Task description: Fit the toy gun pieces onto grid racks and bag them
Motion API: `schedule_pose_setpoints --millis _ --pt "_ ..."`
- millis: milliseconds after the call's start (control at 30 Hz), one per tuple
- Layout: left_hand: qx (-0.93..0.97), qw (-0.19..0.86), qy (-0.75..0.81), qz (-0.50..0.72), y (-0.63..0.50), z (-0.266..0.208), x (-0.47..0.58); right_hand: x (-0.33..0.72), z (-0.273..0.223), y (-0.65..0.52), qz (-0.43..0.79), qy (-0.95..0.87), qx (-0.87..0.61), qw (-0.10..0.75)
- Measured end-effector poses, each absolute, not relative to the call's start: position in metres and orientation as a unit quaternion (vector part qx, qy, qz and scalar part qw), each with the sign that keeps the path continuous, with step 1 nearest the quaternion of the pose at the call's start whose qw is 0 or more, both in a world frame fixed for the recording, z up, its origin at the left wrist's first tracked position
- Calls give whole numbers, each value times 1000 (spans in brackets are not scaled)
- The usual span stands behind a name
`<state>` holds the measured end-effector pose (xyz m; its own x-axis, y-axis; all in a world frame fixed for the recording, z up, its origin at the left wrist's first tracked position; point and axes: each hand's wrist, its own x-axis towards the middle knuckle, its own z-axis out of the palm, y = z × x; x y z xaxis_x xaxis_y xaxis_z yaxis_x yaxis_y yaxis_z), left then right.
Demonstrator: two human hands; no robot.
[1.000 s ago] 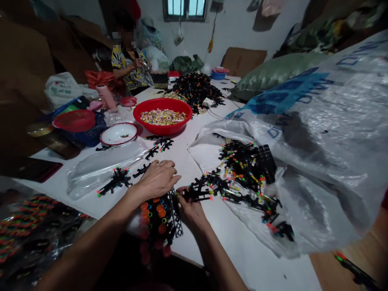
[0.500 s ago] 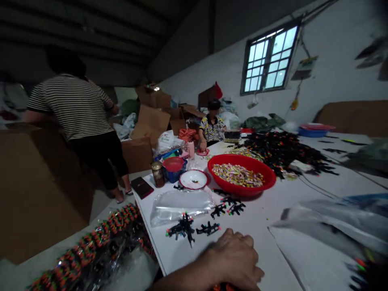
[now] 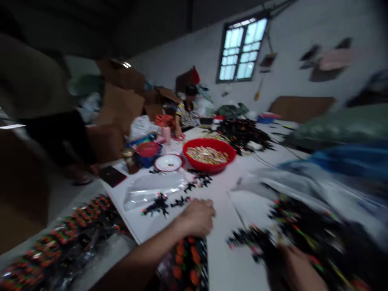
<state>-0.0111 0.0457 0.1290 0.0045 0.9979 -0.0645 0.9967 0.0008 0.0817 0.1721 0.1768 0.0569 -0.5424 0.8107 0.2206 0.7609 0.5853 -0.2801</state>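
My left hand [image 3: 200, 217] is at the front of the white table with its fingers curled down. Just below it lies a row of black pieces with orange round ends [image 3: 186, 262], and I cannot make out what its fingers hold. At the lower right, my right hand [image 3: 300, 268] is smeared by motion at a heap of black toy guns [image 3: 315, 234] with coloured tips; its fingers are hidden among them. A few more toy guns [image 3: 157, 204] lie beyond my left hand, beside a clear plastic bag [image 3: 156, 188].
A red basin [image 3: 209, 165] of small coloured pieces stands mid-table, next to a white plate [image 3: 169, 163]. Behind it is a dark heap of toy guns [image 3: 242, 133]. Bagged toys [image 3: 60, 246] lie lower left. One person [image 3: 188, 111] sits across; another [image 3: 39, 93] stands left.
The view has swung right and lower. My right hand and the nearby toy gun heap have come into sight. My left hand, with the row of orange-ended pieces below it, shows further left.
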Motion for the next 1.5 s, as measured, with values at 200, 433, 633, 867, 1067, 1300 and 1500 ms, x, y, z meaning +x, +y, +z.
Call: schedule_pose_setpoints --millis 200,433,633,867,1067,1300,1500 --pt "728 30 679 93 34 146 -13 202 33 118 277 -792 -476 265" --pt "751 63 656 35 33 140 -13 136 -11 60 531 -661 -390 360" --pt "740 75 666 54 34 137 -13 119 -14 50 385 -776 -433 248" --pt "730 49 681 43 38 134 -18 108 17 66 287 -870 -397 57" --pt "738 51 672 35 39 130 -24 167 40 184 162 -895 -411 63" --pt "736 50 676 9 38 133 -22 178 44 215 170 -899 -390 107" --pt "738 -34 671 61 31 139 -16 158 5 89 465 -783 -330 247"
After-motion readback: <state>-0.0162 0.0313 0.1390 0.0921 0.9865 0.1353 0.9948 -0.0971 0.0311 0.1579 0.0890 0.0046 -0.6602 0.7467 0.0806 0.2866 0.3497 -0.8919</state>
